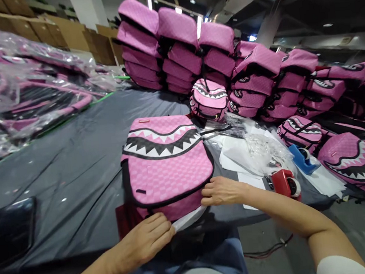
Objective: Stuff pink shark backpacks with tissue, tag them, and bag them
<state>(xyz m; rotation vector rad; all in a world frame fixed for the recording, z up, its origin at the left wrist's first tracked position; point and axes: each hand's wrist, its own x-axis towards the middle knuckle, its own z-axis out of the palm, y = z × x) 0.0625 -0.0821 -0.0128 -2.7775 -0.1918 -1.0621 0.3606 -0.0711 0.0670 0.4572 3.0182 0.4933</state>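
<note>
A pink checkered backpack (169,172) lies front up on the dark table cover, its bottom end towards me. It has a black-and-white shark-tooth pattern and black piping. My left hand (149,236) is at its near left corner, fingers curled at a thin white sheet (189,219) that shows under the near edge. My right hand (221,191) is closed at the near right corner of the backpack, its fingertips partly hidden. The sheet spans between both hands. A dark red piece (124,221) sticks out beside the backpack's left side.
Stacked pink backpacks (177,48) line the far side, with a small shark-tooth bag (209,100) before them. To the right are clear plastic (260,149), a red tape dispenser (284,183) and a blue one (302,158). Plastic-wrapped bags (38,90) lie left; a black tablet-like device (11,228) is nearer.
</note>
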